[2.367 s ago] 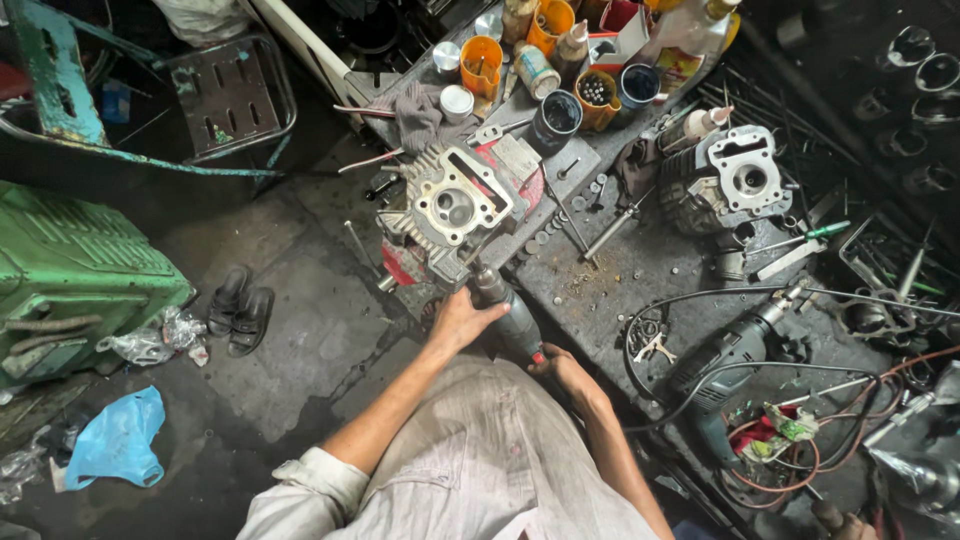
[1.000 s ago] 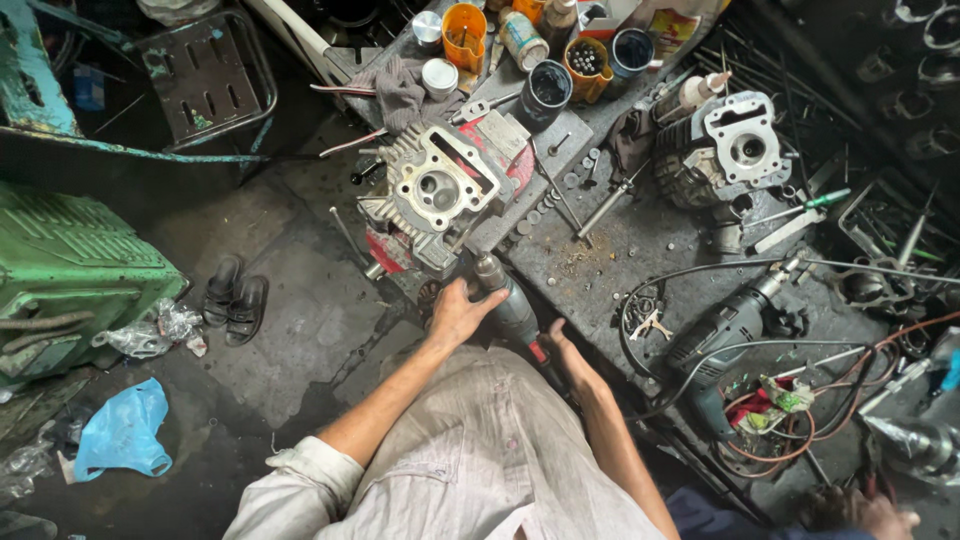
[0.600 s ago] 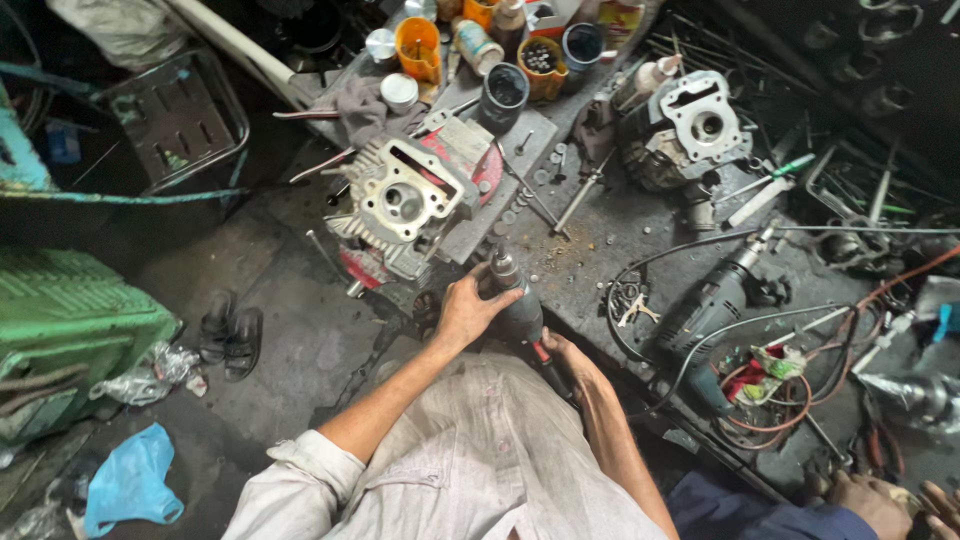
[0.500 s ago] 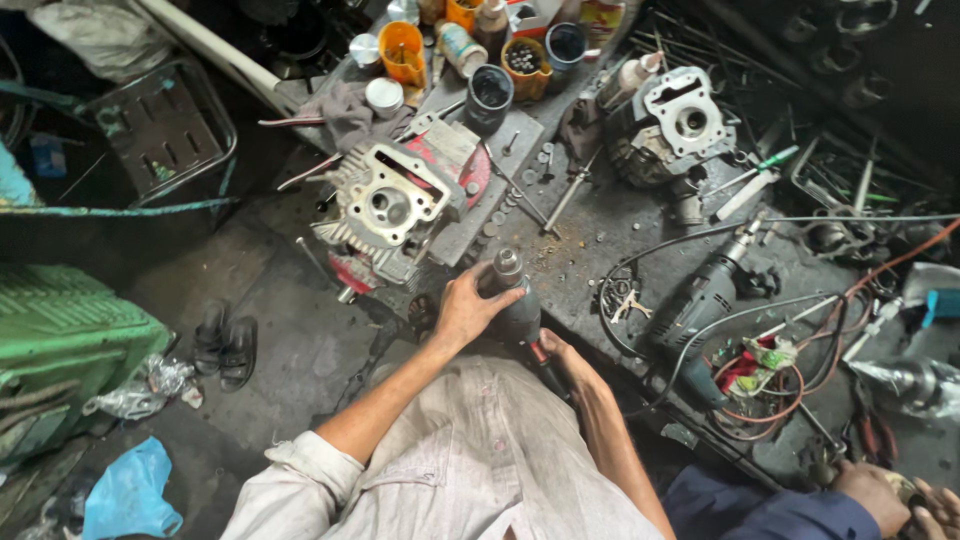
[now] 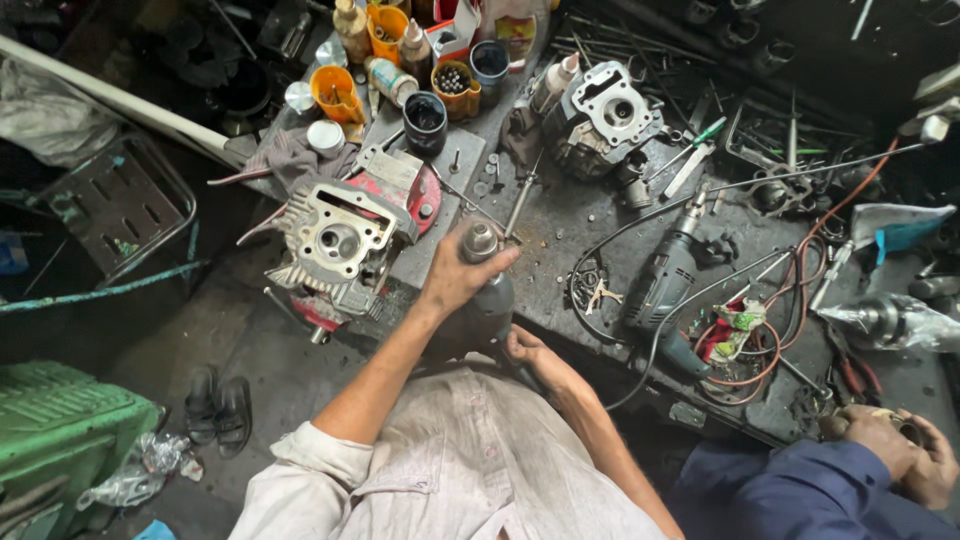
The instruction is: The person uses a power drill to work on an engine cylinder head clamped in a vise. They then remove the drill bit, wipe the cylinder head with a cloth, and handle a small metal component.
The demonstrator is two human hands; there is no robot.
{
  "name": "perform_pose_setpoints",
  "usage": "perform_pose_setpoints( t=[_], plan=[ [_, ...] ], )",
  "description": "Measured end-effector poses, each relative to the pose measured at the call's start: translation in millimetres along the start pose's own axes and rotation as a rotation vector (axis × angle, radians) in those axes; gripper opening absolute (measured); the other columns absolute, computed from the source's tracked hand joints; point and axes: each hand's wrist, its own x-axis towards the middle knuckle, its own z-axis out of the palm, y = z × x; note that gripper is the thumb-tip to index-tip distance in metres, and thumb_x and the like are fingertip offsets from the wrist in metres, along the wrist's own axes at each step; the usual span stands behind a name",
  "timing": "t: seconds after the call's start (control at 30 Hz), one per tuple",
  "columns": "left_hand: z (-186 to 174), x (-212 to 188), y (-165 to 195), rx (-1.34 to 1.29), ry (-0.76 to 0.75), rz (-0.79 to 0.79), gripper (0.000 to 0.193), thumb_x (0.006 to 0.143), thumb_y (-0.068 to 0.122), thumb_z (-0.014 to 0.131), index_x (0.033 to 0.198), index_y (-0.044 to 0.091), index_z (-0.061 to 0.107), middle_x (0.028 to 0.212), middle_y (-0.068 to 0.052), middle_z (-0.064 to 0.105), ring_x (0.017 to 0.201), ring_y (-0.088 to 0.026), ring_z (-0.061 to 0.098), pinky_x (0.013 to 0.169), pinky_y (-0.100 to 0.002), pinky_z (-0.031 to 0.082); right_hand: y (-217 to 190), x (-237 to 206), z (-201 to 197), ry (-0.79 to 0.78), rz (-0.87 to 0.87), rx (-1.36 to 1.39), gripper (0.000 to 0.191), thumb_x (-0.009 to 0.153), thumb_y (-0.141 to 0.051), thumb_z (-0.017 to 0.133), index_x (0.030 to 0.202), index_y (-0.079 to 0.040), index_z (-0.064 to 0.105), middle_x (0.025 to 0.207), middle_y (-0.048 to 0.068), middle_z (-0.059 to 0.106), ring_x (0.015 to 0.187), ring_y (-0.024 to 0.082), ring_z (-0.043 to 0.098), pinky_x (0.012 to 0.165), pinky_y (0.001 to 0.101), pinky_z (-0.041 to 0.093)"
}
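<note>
Left hand (image 5: 455, 280) grips power tool (image 5: 482, 290) near its chuck, steadying it; right hand (image 5: 528, 345) clasps its lower body, frame center, beside cylinder head (image 5: 335, 240).

- You have one view only, from the camera on your head; there is no second view to share any part of the scene with.
- It looks steeply down over your chest and pale dusty shirt (image 5: 470, 470), which fills the bottom middle.
- It faces forward across the dark, greasy metal workbench (image 5: 560, 230), which runs from top centre to the right edge.
- Your left hand (image 5: 455, 280) and right hand (image 5: 530, 350) sit near the centre, close under the lens.
- The bare concrete floor (image 5: 250, 350) and a green ribbed metal box (image 5: 60, 440) lie lower left, farther off.
- A co-worker's dark blue sleeve (image 5: 790, 490) enters at the bottom right corner.
</note>
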Motion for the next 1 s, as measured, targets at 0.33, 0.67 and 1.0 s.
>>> perform_pose_setpoints(
  t=[0.33,0.67,1.0],
  plan=[
    [1.6,25.6,19.2,-0.057,0.115,-0.014,0.031,0.093,0.033,0.072,0.077,0.007,0.069,0.064,0.0,0.067,0.055,-0.008,0.062,0.054,-0.022,0.049,3.7,7.6,6.0,0.074,-0.002,-0.075,0.061,0.099,-0.044,0.055,0.147,-0.007,0.052,0.136,0.004,0.065,0.127,0.017,0.051,0.111,0.0317,0.034],
    [6.6,39.5,10.7,-0.26,0.071,-0.052,0.051,0.103,0.033,0.061,0.061,0.006,0.057,0.054,-0.002,0.056,0.048,-0.011,0.055,0.048,-0.028,0.045,-3.3,8.7,5.5,0.051,0.006,-0.098,0.06,0.1,-0.045,0.055,0.148,-0.008,0.054,0.133,0.006,0.064,0.121,0.018,0.05,0.108,0.0336,0.035],
    [-5.2,27.9,62.1,-0.059,0.174,0.312,0.051,0.114,0.042,0.045,0.077,0.007,0.053,0.069,0.003,0.054,0.067,-0.006,0.054,0.063,-0.026,0.044,22.2,26.1,-21.0,0.063,0.121,-0.077,0.063,0.093,-0.045,0.06,0.148,-0.015,0.051,0.128,-0.004,0.065,0.117,0.013,0.053,0.105,0.0274,0.037]
  ],
)
